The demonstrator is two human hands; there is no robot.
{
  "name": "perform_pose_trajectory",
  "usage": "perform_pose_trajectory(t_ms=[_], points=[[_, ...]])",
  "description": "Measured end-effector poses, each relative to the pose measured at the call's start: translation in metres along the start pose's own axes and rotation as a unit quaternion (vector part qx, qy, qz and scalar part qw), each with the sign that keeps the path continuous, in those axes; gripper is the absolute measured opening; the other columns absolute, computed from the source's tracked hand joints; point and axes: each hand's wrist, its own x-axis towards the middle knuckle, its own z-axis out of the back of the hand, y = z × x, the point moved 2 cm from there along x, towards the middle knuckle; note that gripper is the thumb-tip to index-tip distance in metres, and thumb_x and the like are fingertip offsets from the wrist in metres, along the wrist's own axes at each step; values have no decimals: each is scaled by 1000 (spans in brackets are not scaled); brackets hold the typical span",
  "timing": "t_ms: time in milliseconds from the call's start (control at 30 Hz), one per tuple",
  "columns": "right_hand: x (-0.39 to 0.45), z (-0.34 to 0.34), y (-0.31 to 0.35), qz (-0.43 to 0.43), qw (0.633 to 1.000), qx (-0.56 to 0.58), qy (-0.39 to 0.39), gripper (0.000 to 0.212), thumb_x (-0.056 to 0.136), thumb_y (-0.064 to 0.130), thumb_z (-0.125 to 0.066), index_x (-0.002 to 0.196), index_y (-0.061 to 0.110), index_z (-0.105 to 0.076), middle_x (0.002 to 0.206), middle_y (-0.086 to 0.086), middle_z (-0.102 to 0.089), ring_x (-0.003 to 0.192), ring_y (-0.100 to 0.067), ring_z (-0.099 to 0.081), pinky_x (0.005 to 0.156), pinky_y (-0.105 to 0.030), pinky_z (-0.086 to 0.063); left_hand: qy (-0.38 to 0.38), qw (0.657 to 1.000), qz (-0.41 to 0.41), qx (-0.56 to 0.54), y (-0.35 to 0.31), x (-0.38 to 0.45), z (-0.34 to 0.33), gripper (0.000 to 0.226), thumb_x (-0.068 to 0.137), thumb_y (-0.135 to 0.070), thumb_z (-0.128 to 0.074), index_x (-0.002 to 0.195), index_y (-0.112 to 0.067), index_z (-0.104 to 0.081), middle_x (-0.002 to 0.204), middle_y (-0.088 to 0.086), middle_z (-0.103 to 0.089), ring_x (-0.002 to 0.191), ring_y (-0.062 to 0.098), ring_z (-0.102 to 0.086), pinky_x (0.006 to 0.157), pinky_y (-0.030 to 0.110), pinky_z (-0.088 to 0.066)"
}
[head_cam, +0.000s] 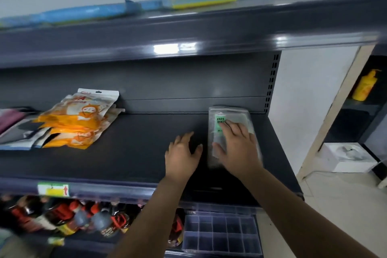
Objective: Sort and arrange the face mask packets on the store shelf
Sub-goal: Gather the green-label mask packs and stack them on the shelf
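The head view looks down on a dark grey metal store shelf (129,153) with a matching back panel, a pale wall above and pale floor tiles to the right; a white box (347,158) sits on that floor, well right of the right fingers; a yellow pump bottle (364,86) stands on a side shelf beyond. The picture is smeared; the print on the price label (53,189) cannot be read; the bottles (62,218) on the lower shelf are blurred; far left of the left fingers a heap of orange-and-white face mask packets (77,119) overlaps darker packets cut off by the edge. The right hand (236,148) lies flat, fingers spread, on a clear plastic face mask packet with green label (222,120), pressing it to the shelf near the right end; the left hand (182,157) rests palm down just beside that packet, fingers loosely spread, holding nothing.
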Motion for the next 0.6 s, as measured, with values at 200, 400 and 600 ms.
perform_pose_trajectory(t_ms=[200,400,600], points=[[5,-1,85,99,995,-20,-4,55,78,44,-53,125,16,-58,123,-5,-63,113,-30,-58,89,-44,-45,-64,994,41,78,61,-27,75,49,90,-38,-53,137,-26,-42,141,-1,-44,126,27,-42,99,41,-35],[7,-36,203,175,982,22,66,57,92,47,-44,144,25,-32,148,5,-37,135,-21,-33,106,-39,-30,-96,985,101,99,154,-53,164,55,90,-37,-54,140,-24,-37,142,2,-43,127,31,-40,101,43,-37],[3,-88,322,203,969,94,110,57,89,42,-52,141,23,-37,145,3,-42,131,-24,-39,105,-39,-36,-113,977,137,115,247,-71,243,56,89,-36,-55,141,-22,-37,146,1,-40,133,28,-35,105,45,-35]])
